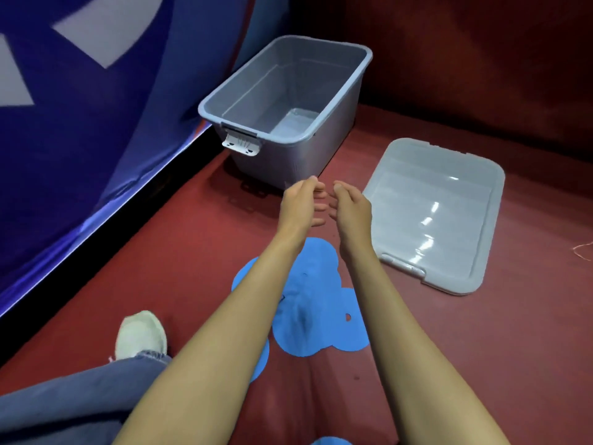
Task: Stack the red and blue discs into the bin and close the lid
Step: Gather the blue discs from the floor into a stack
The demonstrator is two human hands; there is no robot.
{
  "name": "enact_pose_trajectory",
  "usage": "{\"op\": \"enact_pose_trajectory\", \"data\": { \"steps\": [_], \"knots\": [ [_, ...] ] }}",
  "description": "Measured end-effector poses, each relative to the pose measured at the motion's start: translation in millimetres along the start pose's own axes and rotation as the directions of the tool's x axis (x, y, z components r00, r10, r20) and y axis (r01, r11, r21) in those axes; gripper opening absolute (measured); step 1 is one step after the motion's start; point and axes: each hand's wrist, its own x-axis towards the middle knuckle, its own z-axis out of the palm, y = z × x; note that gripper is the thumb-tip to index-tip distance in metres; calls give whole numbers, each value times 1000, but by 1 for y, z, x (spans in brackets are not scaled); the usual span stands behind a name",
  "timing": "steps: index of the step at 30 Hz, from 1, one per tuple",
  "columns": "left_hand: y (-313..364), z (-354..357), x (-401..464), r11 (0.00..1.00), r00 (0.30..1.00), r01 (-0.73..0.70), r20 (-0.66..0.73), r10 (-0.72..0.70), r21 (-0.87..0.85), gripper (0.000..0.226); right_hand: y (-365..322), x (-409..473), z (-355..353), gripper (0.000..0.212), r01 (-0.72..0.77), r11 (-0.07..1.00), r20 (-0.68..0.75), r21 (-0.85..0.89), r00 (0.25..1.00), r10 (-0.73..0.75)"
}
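On the red mat in front of me, the bin (285, 101) sits w/ nothing in it that I can see, lid (433, 213) off and lying flat just to its right. So by my read the task is barely started — no disc is in yet.

My left hand (300, 200) and right hand (349, 203) hang side by side over the mat, just short of the bin's near end, palms facing each other. Fingers are loosely curled and I'm gripping nothing w/ either; both are relaxed, free.

The blue discs (308, 300) lie under my forearms, overlapping in a loose cluster on the mat, nearer to me than the bin. Another blue edge (330, 440) shows at the bottom. Red discs — can't pick any out; against a red mat they may be there, can't tell.

Left to do, approx. everything: gather discs, stack them in the bin, fit the lid, snap the latch (241, 144).
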Motion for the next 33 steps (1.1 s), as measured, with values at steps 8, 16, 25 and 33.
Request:
{"op": "enact_pose_trajectory", "data": {
  "steps": [8,16,25,33],
  "knots": [
    [-60,-52,-10,998,997,55,-61,-56,-18,36,35,-25,35,20,-14,1000,-43,-10,999,14],
    [-155,-115,10,994,994,97,-52,-95,47,34,142,-62,57,16,-174,984,-39,-46,984,172],
    [-230,-144,15,963,980,193,12,-199,189,41,201,-68,46,53,-317,933,-139,-169,945,296],
    [-266,-147,-3,926,934,331,75,-349,183,42,230,-81,22,58,-385,870,-265,-308,913,310]
  ]
}}
